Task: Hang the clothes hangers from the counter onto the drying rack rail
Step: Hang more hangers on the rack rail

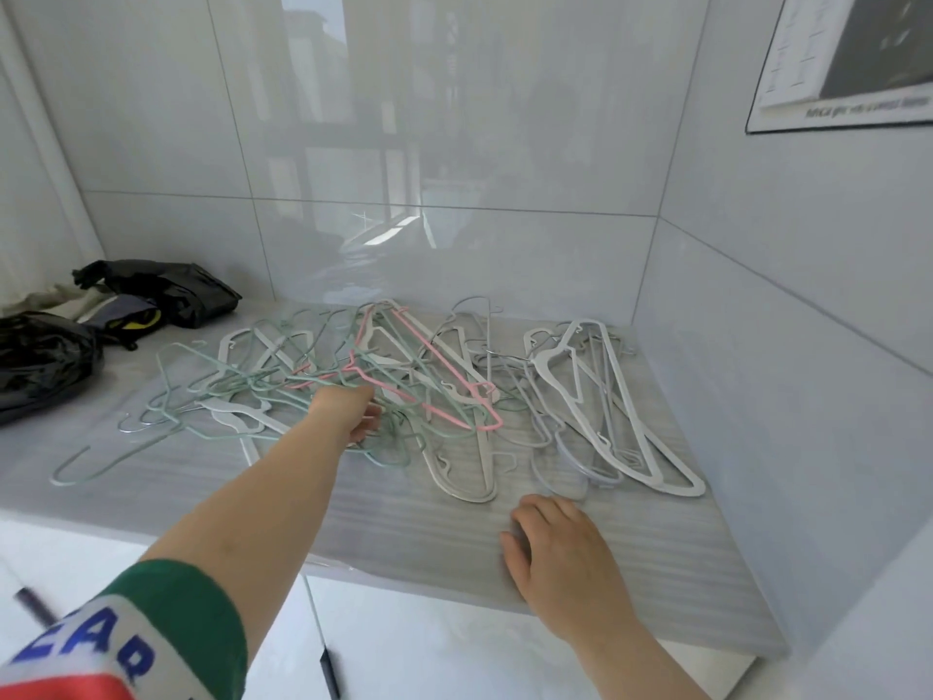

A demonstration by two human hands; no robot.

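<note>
A tangled heap of clothes hangers lies on the grey counter (404, 527): several pale green wire hangers (202, 391) on the left, a pink hanger (444, 396) in the middle, and white and grey plastic hangers (621, 421) on the right. My left hand (353, 411) reaches into the middle of the heap, its fingers curled down among the green wires; whether they grip one is hidden. My right hand (560, 548) lies flat with relaxed fingers on the counter near its front edge, just short of the white hangers. No drying rack rail is in view.
Black plastic bags (166, 290) and a bundle of cloth sit at the counter's back left. Glossy tiled walls close the counter at the back and right. A framed poster (848, 58) hangs on the right wall. White cabinet doors (429, 649) lie below the counter.
</note>
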